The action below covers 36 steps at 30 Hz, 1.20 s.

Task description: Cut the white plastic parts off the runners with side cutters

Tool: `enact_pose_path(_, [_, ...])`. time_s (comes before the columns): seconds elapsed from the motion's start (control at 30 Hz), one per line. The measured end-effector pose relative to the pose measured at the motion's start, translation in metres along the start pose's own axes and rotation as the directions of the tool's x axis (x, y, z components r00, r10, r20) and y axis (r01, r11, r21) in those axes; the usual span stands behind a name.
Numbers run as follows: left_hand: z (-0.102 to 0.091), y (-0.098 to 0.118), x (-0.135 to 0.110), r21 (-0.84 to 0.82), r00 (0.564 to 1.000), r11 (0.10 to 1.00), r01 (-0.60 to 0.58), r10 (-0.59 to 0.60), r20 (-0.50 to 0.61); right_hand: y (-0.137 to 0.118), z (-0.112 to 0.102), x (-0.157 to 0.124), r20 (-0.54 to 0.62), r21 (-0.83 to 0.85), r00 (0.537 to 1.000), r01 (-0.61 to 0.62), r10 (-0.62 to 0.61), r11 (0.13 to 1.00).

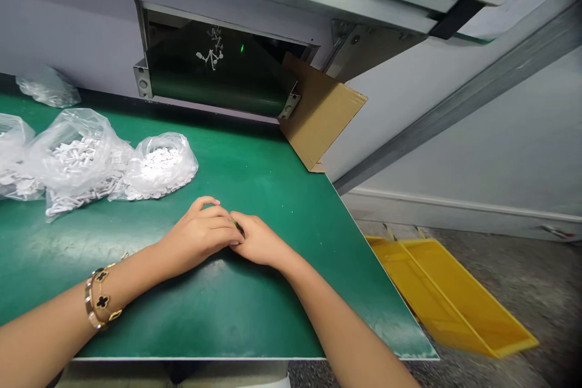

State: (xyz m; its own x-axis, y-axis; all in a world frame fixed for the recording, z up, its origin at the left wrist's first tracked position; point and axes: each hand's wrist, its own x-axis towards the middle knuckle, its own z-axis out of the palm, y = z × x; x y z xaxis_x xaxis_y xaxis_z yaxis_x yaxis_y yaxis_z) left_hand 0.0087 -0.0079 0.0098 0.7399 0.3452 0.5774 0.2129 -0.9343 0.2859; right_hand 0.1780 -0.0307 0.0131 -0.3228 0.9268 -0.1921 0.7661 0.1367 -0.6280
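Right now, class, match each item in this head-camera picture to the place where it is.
Items:
1. gold bracelet
2. clear plastic bag of white parts
3. cardboard sheet
4. shallow plastic tray

Places:
A. on the floor
B. on the left wrist
C. on the green bench top
D. beside the conveyor opening

Pairs: 1-B, 2-C, 3-D, 4-A

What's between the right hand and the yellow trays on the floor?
In the head view, the green-topped workbench lies between the right hand and the yellow trays, which sit on the floor beyond the bench's edge.
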Motion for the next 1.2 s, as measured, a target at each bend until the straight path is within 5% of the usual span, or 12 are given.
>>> enact_pose_path(0.13, [-0.002,0.005,0.001,0.187,0.996,0.979,-0.082,0.085,-0.012,0.001,0.001,0.0,-0.009,-0.004,1.0,0.003,-0.003,1.0])
enact_pose_path(0.33, [-0.008,0.016,0.002,0.499,0.96,0.822,-0.276,0.263,0.097,0.0,0.003,-0.003,-0.011,-0.053,1.0,-0.023,0.022,0.998])
enact_pose_path(0.53, [-0.005,0.013,0.001,0.459,0.963,0.847,-0.27,0.246,0.112,-0.003,0.006,-0.003,0.012,-0.113,1.0,-0.023,0.024,0.993])
enact_pose_path(0.73, [-0.001,0.011,0.0,0.367,0.998,0.929,-0.051,0.057,-0.008,-0.005,0.005,-0.004,0.001,-0.074,1.0,0.0,0.0,0.997])
enact_pose_path(0.9, [-0.004,0.007,-0.001,0.192,0.998,0.981,0.027,-0.038,0.052,-0.004,0.001,-0.006,0.006,-0.022,1.0,-0.021,0.021,1.0])
enact_pose_path(1.07, [-0.004,0.006,-0.002,0.216,0.999,0.976,-0.029,0.02,0.046,-0.003,0.001,-0.005,0.012,-0.039,1.0,-0.023,0.023,0.999])
enact_pose_path(1.2, [-0.007,0.013,-0.003,0.415,0.981,0.889,-0.193,0.179,0.073,-0.003,0.003,-0.005,0.013,-0.095,1.0,-0.009,0.01,0.995])
